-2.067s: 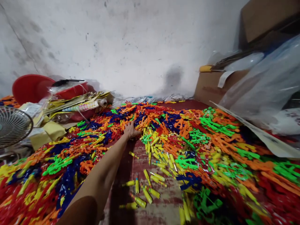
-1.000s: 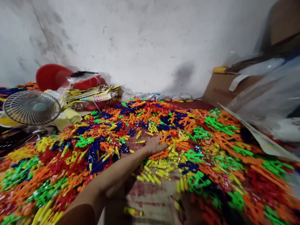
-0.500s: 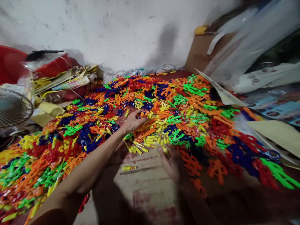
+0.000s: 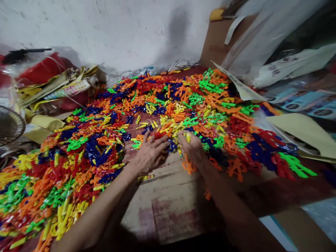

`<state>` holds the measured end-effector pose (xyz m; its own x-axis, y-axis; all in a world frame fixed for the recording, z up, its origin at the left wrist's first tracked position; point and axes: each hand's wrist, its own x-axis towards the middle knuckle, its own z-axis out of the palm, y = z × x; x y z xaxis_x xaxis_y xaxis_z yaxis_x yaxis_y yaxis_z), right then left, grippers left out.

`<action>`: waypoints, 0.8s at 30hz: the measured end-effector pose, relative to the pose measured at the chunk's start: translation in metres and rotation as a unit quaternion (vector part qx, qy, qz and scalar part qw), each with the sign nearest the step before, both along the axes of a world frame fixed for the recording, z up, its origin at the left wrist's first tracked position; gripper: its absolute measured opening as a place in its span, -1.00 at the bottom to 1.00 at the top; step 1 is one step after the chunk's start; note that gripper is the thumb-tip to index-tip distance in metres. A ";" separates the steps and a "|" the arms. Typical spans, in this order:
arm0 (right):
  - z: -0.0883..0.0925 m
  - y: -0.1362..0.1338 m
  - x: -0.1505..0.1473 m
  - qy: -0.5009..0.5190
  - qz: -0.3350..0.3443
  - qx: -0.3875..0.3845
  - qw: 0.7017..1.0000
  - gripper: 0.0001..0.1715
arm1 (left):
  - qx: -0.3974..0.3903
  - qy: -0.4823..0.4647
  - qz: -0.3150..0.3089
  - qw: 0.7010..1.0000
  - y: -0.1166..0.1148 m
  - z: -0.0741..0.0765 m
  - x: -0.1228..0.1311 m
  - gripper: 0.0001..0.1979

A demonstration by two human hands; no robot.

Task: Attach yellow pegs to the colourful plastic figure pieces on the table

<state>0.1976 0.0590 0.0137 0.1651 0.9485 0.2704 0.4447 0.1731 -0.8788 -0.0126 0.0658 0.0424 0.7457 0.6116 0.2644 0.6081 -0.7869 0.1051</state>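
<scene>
My left hand (image 4: pixel 151 152) lies palm down with its fingers spread, over the near edge of a heap of small coloured plastic pieces. To its right, my right hand (image 4: pixel 193 148) is closed, and a short yellow tube (image 4: pixel 188 137) sticks up from its curled fingers. Just beneath that hand is an orange plastic piece (image 4: pixel 188 165); whether it is gripped too I cannot tell. More yellow tubes (image 4: pixel 172 124) are piled just beyond my hands. A single yellow tube (image 4: pixel 146 177) rests on the cardboard below my left wrist.
Glossy orange, red, blue, green and yellow pieces (image 4: pixel 102 148) cover the surface to both sides. Worn cardboard (image 4: pixel 170 203) lies nearest me. A fan (image 4: pixel 10 122) and a red basin (image 4: pixel 42 68) stand left; plastic bags (image 4: pixel 252 52) and paper sheets (image 4: pixel 304 131) crowd the right.
My left hand has drawn back toward me and flattened out. The right hand has moved up to the pile and closed. The row of yellow tubes between my hands has been broken up.
</scene>
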 end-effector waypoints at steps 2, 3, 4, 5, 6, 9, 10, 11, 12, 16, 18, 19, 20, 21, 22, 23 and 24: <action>0.010 0.006 0.003 0.017 0.027 -0.003 1.000 -0.59 | 0.035 0.027 -0.044 0.998 -0.003 0.004 0.002 -0.60; 0.018 0.008 0.005 0.019 0.047 -0.004 0.999 -0.57 | 0.044 0.041 -0.067 0.996 -0.004 0.006 0.003 -0.64; 0.026 0.009 0.006 0.012 0.073 -0.006 0.997 -0.56 | 0.049 0.055 -0.085 0.994 -0.005 0.009 0.005 -0.68; 0.033 0.010 0.007 -0.008 0.101 -0.010 0.995 -0.58 | 0.053 0.068 -0.097 0.992 -0.005 0.010 0.006 -0.71; 0.039 0.010 0.006 -0.041 0.125 -0.015 0.991 -0.62 | 0.059 0.080 -0.101 0.990 -0.005 0.012 0.008 -0.73; 0.046 0.008 -0.002 -0.151 0.136 -0.015 0.979 -0.72 | 0.080 0.096 -0.105 0.987 -0.007 0.016 0.013 -0.75; 0.046 0.007 -0.005 -0.170 0.122 -0.006 0.978 -0.73 | 0.085 0.093 -0.107 0.986 -0.008 0.016 0.015 -0.74; 0.044 0.007 -0.007 -0.178 0.104 0.007 0.979 -0.71 | 0.088 0.087 -0.109 0.986 -0.010 0.016 0.016 -0.73; 0.043 0.006 -0.009 -0.178 0.086 0.019 0.980 -0.69 | 0.087 0.079 -0.109 0.987 -0.012 0.016 0.017 -0.72; 0.035 0.005 -0.004 -0.189 0.075 0.022 0.979 -0.60 | 0.057 0.068 -0.096 0.991 -0.021 0.013 0.016 -0.69; 0.030 0.002 -0.001 -0.233 0.111 0.015 0.966 -0.66 | 0.038 0.078 -0.095 0.992 -0.025 0.009 0.014 -0.67; 0.027 0.000 -0.001 -0.267 0.112 0.016 0.957 -0.71 | 0.030 0.083 -0.098 0.991 -0.027 0.006 0.014 -0.65; 0.023 -0.002 -0.001 -0.300 0.102 0.020 0.948 -0.76 | 0.025 0.085 -0.100 0.991 -0.028 0.003 0.013 -0.63; 0.019 -0.005 -0.002 -0.326 0.083 0.025 0.941 -0.78 | 0.020 0.084 -0.103 0.991 -0.028 0.000 0.013 -0.62; 0.015 -0.007 -0.003 -0.348 0.064 0.030 0.935 -0.78 | 0.015 0.083 -0.104 0.991 -0.029 -0.002 0.012 -0.61; 0.012 -0.009 -0.004 -0.365 0.054 0.037 0.929 -0.77 | 0.010 0.081 -0.102 0.991 -0.029 -0.004 0.012 -0.61; 0.009 -0.011 -0.004 -0.378 0.058 0.045 0.923 -0.75 | 0.006 0.075 -0.100 0.992 -0.030 -0.006 0.011 -0.61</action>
<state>0.1938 0.0481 0.0224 -0.2038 0.9162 0.3449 0.8988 0.3148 -0.3051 -0.0012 0.0359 0.0362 0.8834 0.4447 0.1476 0.4476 -0.8941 0.0147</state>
